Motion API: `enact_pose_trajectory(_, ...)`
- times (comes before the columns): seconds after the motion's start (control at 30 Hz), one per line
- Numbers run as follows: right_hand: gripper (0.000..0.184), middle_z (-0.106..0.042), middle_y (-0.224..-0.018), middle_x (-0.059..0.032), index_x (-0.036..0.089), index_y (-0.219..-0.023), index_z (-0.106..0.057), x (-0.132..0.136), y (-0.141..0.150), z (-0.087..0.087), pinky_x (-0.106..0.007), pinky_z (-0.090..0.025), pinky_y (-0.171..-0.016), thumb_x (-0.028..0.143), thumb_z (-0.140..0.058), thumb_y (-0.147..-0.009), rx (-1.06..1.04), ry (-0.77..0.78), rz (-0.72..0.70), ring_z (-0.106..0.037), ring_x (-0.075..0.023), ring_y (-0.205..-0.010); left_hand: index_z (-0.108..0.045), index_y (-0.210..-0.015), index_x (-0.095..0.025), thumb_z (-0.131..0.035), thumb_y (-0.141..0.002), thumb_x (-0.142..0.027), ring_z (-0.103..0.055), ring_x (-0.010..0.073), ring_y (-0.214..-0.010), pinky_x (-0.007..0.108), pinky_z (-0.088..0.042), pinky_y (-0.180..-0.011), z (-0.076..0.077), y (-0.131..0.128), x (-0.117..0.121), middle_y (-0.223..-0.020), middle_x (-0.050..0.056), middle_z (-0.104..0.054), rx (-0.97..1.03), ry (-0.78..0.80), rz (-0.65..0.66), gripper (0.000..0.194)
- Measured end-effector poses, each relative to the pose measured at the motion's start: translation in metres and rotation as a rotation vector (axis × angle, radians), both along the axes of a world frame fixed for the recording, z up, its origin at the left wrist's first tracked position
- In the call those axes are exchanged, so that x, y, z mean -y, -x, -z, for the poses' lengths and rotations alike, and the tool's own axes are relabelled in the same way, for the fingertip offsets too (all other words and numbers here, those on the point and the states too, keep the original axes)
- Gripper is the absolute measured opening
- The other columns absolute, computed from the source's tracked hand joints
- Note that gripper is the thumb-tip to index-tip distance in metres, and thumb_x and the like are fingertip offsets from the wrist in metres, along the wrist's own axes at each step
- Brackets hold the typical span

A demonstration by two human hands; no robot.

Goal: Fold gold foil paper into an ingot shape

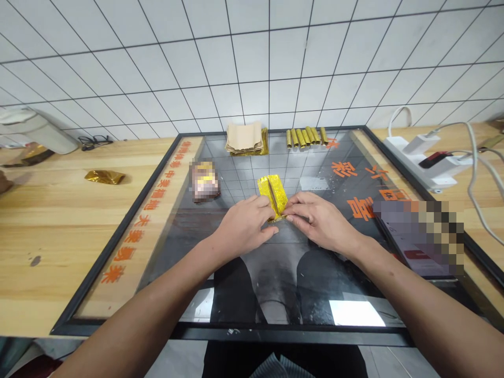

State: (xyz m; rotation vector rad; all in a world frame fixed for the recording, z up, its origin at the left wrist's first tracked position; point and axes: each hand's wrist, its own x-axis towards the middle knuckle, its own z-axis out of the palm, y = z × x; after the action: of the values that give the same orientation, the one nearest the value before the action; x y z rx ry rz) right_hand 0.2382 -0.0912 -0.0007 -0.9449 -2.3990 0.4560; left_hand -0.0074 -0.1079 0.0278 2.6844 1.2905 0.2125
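We have a wooden counter (35,231) with a black-framed glass panel (240,178). On the glass, beyond our left hand (249,223), lies a paper stack (244,138); nearer that hand, to its left, a blurred pack (205,182); beyond our right hand (321,220), some gold tubes (302,138); right of that hand, a flat, partly blurred object (411,241). On the wood, a gold wrapper (105,177) and glasses (95,140) lie well left of both hands, a power strip (398,152) well right.

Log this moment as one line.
Left hand: touching gold foil | Right hand: pinching its near-right corner | Gold tubes: row near wall | Paper stack: left of tubes
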Motion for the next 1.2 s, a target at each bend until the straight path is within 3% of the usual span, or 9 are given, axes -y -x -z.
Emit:
enact_pose_trajectory(0.23, 0.020, -0.074, -0.109, -0.0059, 0.026, -0.107, -0.080, 0.002, 0.006, -0.004, -0.043, -0.055, -0.095, 0.020, -0.061, -0.104, -0.057, 0.068, 0.056, -0.069, -0.0249, -0.106, -0.077, -0.097, -0.020, -0.057, -0.104, -0.022, -0.066, 0.0277, -0.106, 0.043, -0.057, -0.091, 0.006, -0.005, -0.001, -0.104, 0.008, -0.069, 0.073, 0.015, -0.098, 0.021)
enact_pose_trajectory(0.43, 0.015, -0.074, -0.109, -0.0052, 0.027, -0.106, -0.081, 0.001, 0.005, -0.004, -0.043, -0.053, -0.096, 0.023, -0.067, -0.102, -0.075, 0.074, 0.068, -0.068, -0.0253, -0.107, -0.079, -0.097, -0.020, -0.057, -0.102, -0.018, -0.067, 0.0268, -0.108, 0.043, -0.056, -0.096, 0.011, -0.005, -0.002, -0.104, 0.007, -0.069, 0.194, 0.035, -0.131, 0.022)
enact_pose_trajectory(0.6, 0.012, -0.074, -0.104, -0.0048, 0.028, -0.103, -0.081, -0.001, 0.005, -0.001, -0.044, -0.051, -0.094, 0.026, -0.070, -0.102, -0.051, 0.087, 0.111, -0.067, -0.0259, -0.104, -0.080, -0.094, -0.022, -0.059, -0.101, -0.020, -0.067, 0.0254, -0.102, 0.043, -0.055, -0.093, 0.011, -0.005, -0.003, -0.097, 0.005, -0.068, 0.227, 0.059, -0.161, 0.022)
enact_pose_trajectory(0.8, 0.013, -0.076, -0.104, -0.0041, 0.028, -0.099, -0.081, -0.004, 0.008, 0.000, -0.042, -0.052, -0.091, 0.025, -0.068, -0.102, -0.077, 0.126, 0.127, -0.070, -0.0247, -0.104, -0.079, -0.098, -0.025, -0.075, -0.094, -0.031, -0.067, 0.0264, -0.105, 0.041, -0.055, -0.090, 0.014, -0.005, -0.001, -0.103, 0.003, -0.072, 0.261, 0.069, -0.247, 0.008)
enact_pose_trajectory(1.07, 0.018, -0.072, -0.104, -0.0034, 0.031, -0.113, -0.083, -0.004, 0.004, 0.002, -0.040, -0.050, -0.089, 0.025, -0.074, -0.099, -0.041, 0.116, 0.086, -0.067, -0.0237, -0.105, -0.085, -0.106, -0.029, -0.068, -0.098, -0.020, -0.068, 0.0238, -0.105, 0.037, -0.054, -0.087, 0.019, -0.001, -0.002, -0.105, 0.003, -0.072, 0.261, 0.046, -0.216, 0.020)
enact_pose_trajectory(1.2, 0.020, -0.070, -0.102, -0.0032, 0.032, -0.115, -0.084, -0.004, 0.003, 0.004, -0.039, -0.048, -0.085, 0.026, -0.070, -0.102, -0.036, 0.089, 0.071, -0.066, -0.0225, -0.100, -0.085, -0.106, -0.030, -0.073, -0.098, -0.029, -0.067, 0.0247, -0.105, 0.037, -0.054, -0.084, 0.016, -0.003, 0.000, -0.102, 0.003, -0.071, 0.238, 0.059, -0.242, 0.015)
